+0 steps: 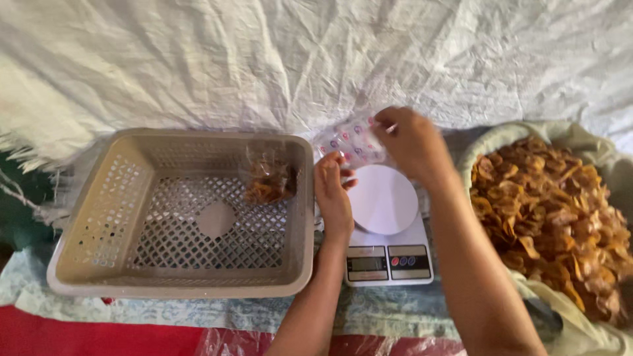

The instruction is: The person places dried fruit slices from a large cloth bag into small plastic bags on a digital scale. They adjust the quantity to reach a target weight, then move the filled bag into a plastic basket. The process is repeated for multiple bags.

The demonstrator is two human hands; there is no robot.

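Note:
My left hand [333, 191] and my right hand [410, 140] both pinch an empty clear plastic bag [353, 140] with small printed marks, held just above the far edge of a white kitchen scale [389, 247] with a round white platform [384, 199]. A filled clear bag of fried chips [269, 177] stands in the far right corner of a beige perforated plastic basket [99, 217] to the left. At the right, a large sack [580, 333] lies open, full of golden fried chips [547, 211].
A crumpled white woven sheet [264, 59] covers the ground behind. A pale patterned cloth [395, 310] lies under the scale and basket, with red fabric [99, 339] and clear plastic along the near edge.

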